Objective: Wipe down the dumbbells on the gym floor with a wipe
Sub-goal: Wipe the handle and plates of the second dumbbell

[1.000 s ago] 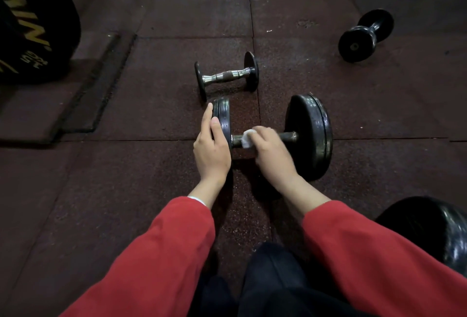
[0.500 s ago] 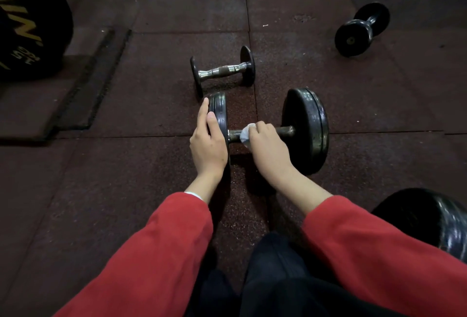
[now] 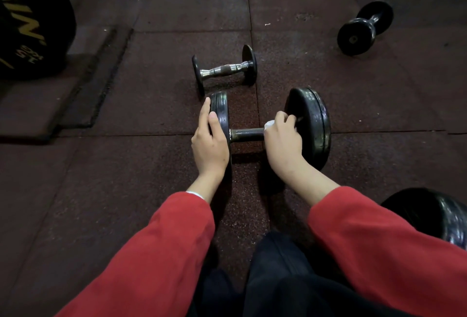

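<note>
A large black dumbbell [image 3: 313, 124] lies crosswise on the dark rubber floor in front of me. My left hand [image 3: 209, 139] rests flat against its left plate, fingers straight. My right hand [image 3: 283, 137] grips the bar at its right end, next to the right plate, with a white wipe [image 3: 269, 124] bunched under the fingers. The bare metal bar [image 3: 246, 135] shows between my hands. A smaller dumbbell [image 3: 225, 70] with a chrome handle lies just beyond. A third, all-black dumbbell [image 3: 364, 27] sits at the far right.
A big black weight plate [image 3: 32, 26] with yellow lettering stands at the far left, beside a raised mat edge [image 3: 101, 76]. Another black plate [image 3: 439, 215] sits close by my right forearm. My dark-trousered legs fill the bottom centre.
My right hand has slid the wipe rightward along the bar, from near the left plate to the right plate. My left hand has stayed on the left plate.
</note>
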The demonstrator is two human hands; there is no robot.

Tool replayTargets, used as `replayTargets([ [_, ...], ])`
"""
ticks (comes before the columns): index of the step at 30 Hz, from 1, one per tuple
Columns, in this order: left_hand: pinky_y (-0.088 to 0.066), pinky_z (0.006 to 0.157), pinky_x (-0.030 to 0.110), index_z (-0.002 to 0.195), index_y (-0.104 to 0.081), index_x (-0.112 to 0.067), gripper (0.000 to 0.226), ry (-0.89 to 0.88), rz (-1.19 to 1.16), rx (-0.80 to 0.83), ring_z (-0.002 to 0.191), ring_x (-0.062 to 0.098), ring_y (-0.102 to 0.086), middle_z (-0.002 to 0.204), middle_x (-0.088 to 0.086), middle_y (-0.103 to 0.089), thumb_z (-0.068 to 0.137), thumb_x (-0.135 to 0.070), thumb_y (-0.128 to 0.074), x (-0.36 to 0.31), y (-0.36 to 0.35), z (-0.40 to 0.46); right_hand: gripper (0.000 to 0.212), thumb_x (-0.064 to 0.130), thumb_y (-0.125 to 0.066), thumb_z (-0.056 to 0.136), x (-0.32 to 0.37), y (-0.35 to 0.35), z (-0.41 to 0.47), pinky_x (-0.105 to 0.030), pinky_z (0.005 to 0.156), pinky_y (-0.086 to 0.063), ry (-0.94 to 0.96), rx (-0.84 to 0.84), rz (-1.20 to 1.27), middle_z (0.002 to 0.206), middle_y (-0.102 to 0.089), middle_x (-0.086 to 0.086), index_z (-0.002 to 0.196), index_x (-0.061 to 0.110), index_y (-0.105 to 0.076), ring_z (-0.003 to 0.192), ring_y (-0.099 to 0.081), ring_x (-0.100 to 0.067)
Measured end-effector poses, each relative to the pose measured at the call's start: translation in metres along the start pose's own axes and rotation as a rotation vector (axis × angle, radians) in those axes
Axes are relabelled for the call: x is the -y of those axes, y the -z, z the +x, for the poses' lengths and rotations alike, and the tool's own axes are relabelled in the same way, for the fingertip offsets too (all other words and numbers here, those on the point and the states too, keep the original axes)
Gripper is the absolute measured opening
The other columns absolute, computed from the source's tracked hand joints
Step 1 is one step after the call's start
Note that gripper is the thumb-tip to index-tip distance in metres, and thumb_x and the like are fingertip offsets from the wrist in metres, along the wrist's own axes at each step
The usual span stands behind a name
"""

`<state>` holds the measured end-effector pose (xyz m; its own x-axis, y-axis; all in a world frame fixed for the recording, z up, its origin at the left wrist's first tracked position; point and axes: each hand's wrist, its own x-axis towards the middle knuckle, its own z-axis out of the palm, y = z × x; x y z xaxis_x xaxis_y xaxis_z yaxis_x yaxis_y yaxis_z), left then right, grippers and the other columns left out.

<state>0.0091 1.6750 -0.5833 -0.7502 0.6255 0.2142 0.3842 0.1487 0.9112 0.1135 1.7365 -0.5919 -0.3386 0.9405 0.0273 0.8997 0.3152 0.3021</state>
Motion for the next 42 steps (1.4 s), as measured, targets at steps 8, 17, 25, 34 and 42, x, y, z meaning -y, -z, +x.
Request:
replayTargets([
  [8, -0.018, 0.081, -0.012, 0.136, -0.045, -0.016, 0.041, 0.009, 0.004, 0.008, 0.122, 0.001, -0.033, 0.140, 0.001, -0.049, 0.099, -0.024, -0.031, 0.000, -0.001, 0.000, 0.047, -0.003, -0.022, 0.086, 0.005, 0.005, 0.007, -0.026, 0.066, -0.052, 0.029, -0.106, -0.019, 0.114, -0.050, -0.012, 0.115, 0.003, -0.058, 0.108, -0.049, -0.029],
  [17, -0.018, 0.081, -0.012, 0.136, -0.046, -0.017, 0.039, 0.022, 0.000, -0.012, 0.123, -0.002, -0.028, 0.140, 0.000, -0.050, 0.099, -0.022, -0.032, 0.001, -0.004, 0.004, 0.038, 0.009, -0.034, 0.069, 0.002, 0.008, 0.005, -0.017, 0.035, -0.036, 0.074, -0.151, 0.166, 0.062, -0.059, 0.000, 0.057, 0.011, -0.070, 0.061, -0.060, -0.017],
  [25, -0.018, 0.080, -0.013, 0.136, -0.046, -0.016, 0.039, 0.030, -0.008, -0.006, 0.123, -0.002, -0.029, 0.140, 0.000, -0.050, 0.100, -0.021, -0.033, 0.001, -0.004, 0.005, 0.033, 0.010, -0.037, 0.078, 0.012, 0.000, 0.001, -0.027, 0.060, -0.049, 0.402, -0.259, 0.298, 0.072, -0.062, -0.003, 0.080, 0.011, -0.070, 0.068, -0.059, -0.022],
  [34, -0.028, 0.082, 0.007, 0.135, -0.048, -0.018, 0.050, 0.015, -0.009, -0.023, 0.119, 0.002, -0.034, 0.137, 0.000, -0.053, 0.091, -0.033, -0.028, -0.001, -0.002, 0.001, 0.031, 0.008, -0.040, 0.094, 0.018, 0.010, 0.029, -0.032, 0.095, -0.036, 0.573, -0.024, 0.484, 0.118, -0.053, -0.009, 0.121, 0.008, -0.054, 0.110, -0.044, -0.026],
  [42, -0.030, 0.084, 0.009, 0.134, -0.049, -0.017, 0.050, 0.018, -0.015, -0.019, 0.119, 0.002, -0.035, 0.136, 0.001, -0.054, 0.091, -0.033, -0.029, 0.000, -0.002, 0.003, 0.034, 0.008, -0.033, 0.096, 0.018, 0.016, 0.025, -0.037, 0.094, -0.041, 0.540, 0.004, 0.464, 0.116, -0.049, -0.012, 0.124, 0.010, -0.053, 0.110, -0.043, -0.028],
])
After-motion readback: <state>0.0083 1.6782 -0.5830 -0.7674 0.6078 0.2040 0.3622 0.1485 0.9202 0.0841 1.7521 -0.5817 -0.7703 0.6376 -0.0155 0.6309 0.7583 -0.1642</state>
